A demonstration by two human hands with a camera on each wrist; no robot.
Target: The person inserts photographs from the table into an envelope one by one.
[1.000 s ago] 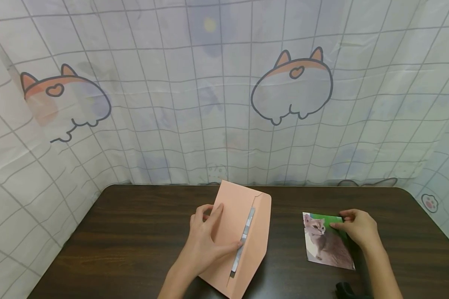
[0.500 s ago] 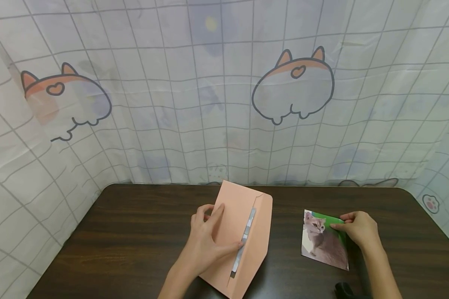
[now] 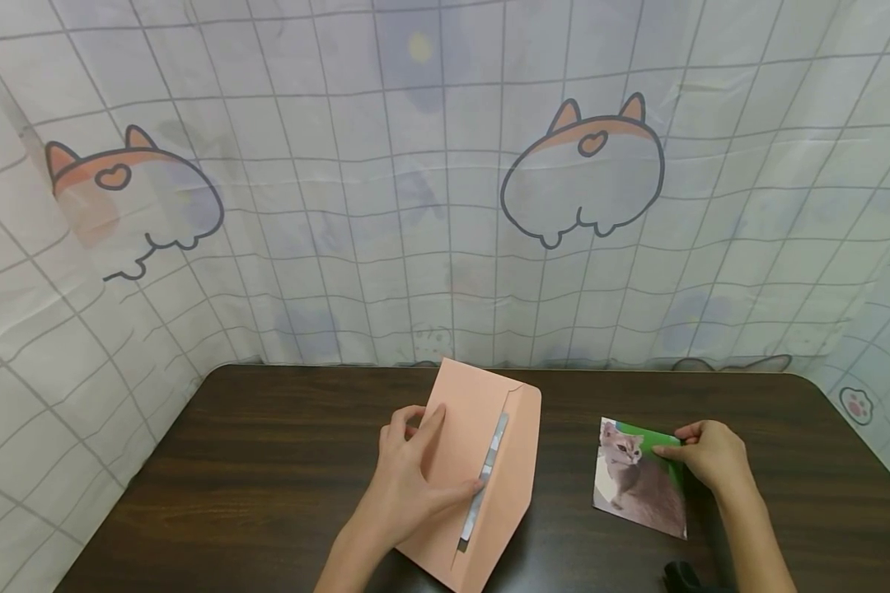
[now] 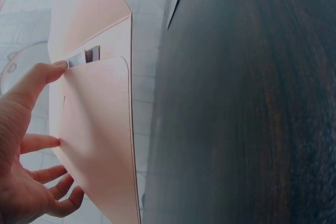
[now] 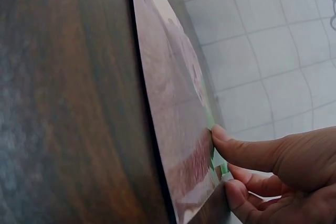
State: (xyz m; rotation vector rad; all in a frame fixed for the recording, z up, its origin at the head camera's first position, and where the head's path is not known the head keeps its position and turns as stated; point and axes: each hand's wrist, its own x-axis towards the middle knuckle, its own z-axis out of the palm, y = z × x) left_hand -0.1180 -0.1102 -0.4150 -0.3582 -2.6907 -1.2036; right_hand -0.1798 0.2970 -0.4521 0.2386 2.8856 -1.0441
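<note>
A peach-coloured envelope (image 3: 460,428) stands tilted over the middle of the table, held by my left hand (image 3: 404,469). The thumb lies at the slit of its pocket, and the other fingers are along its left edge. Inside the slit shows a narrow strip of pictures (image 4: 84,57). Over on the right, my right hand (image 3: 715,457) pinches the upper right corner of a cat photo (image 3: 641,486) with a green background. In the right wrist view the thumb (image 5: 239,148) lies on the photo's face, with fingers behind its edge.
Both hands work over a dark wood-grain table (image 3: 267,461). A small black object (image 3: 682,575) sits at the front edge, below the photo. A white gridded curtain (image 3: 356,206) with cartoon prints hangs behind the table.
The lower end of the cat photo has swung a little to the left in my right hand. My left hand and the envelope have stayed nearly still.
</note>
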